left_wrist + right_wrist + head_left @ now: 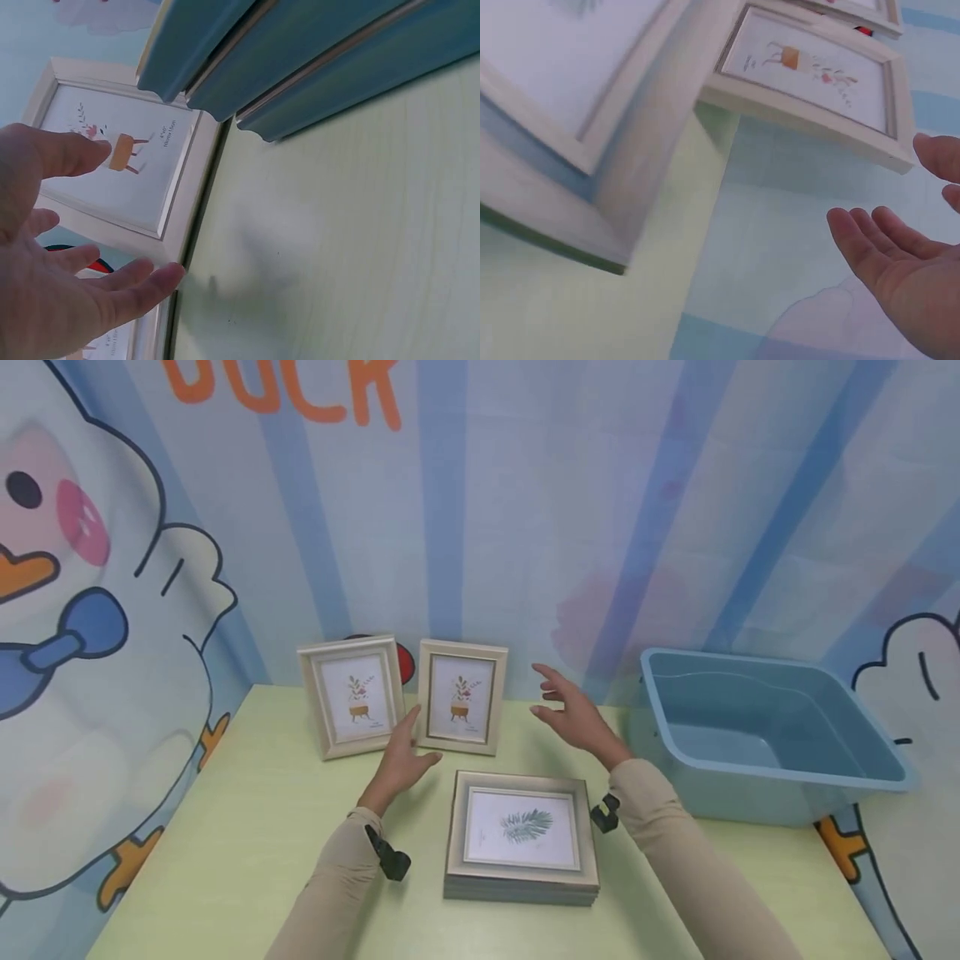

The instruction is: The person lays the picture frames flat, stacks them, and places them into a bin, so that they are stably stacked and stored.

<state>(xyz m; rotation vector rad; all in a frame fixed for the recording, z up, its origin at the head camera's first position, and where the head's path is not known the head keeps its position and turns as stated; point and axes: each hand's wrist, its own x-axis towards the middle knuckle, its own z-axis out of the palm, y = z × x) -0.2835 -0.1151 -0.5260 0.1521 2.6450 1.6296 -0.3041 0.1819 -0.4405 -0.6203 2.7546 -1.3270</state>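
Two cream picture frames lean upright against the backdrop at the table's back. The left picture frame (352, 697) is tilted a little; beside it stands the right picture frame (462, 696), each with a potted-plant print. My left hand (399, 767) hovers before the gap between them, fingers spread, holding nothing. To the right of the right frame, my right hand (573, 714) is raised in the air, fingers apart and nothing in them. Between my forearms lies a stack of picture frames (522, 839), the top one showing a green leaf print. In the right wrist view the right hand (907, 270) is apart from the upright frame (810, 75).
A blue plastic tub (772, 777) stands on the right of the pale green table (202, 852). Behind the table hangs a striped cartoon backdrop (510, 527). Dark wrist mounts (388, 853) are strapped to both sleeves.
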